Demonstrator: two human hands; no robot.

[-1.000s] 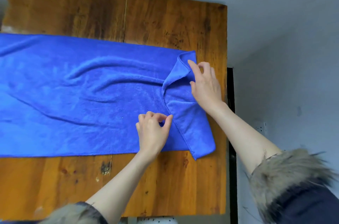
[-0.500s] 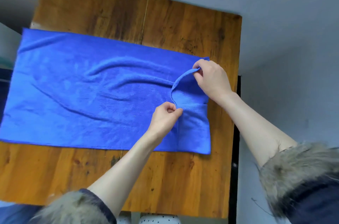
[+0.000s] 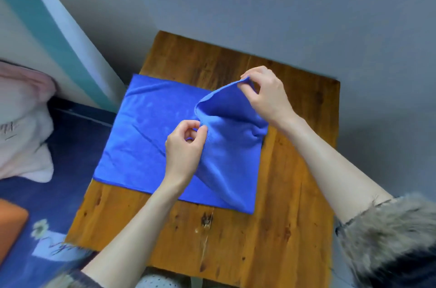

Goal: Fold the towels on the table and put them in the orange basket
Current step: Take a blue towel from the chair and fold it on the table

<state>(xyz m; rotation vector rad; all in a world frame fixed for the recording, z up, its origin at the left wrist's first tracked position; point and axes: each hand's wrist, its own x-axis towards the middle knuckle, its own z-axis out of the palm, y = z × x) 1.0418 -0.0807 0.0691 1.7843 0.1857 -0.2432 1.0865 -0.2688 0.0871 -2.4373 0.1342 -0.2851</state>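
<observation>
Towel (image 3: 151,136): its three-o'clock end, lying flat a second ago, now rises, pinched by right hand (image 3: 266,96) and left hand (image 3: 185,146); first fold begins.

From my feed I see soft, even, rather cool daylight with no glare, only faint shadows under the raised fold of the blue towel (image 3: 151,127) on the surface (image 3: 295,228), slight motion blur throughout, and wide-angle bending plus smearing toward the lower corners and left edge.
</observation>
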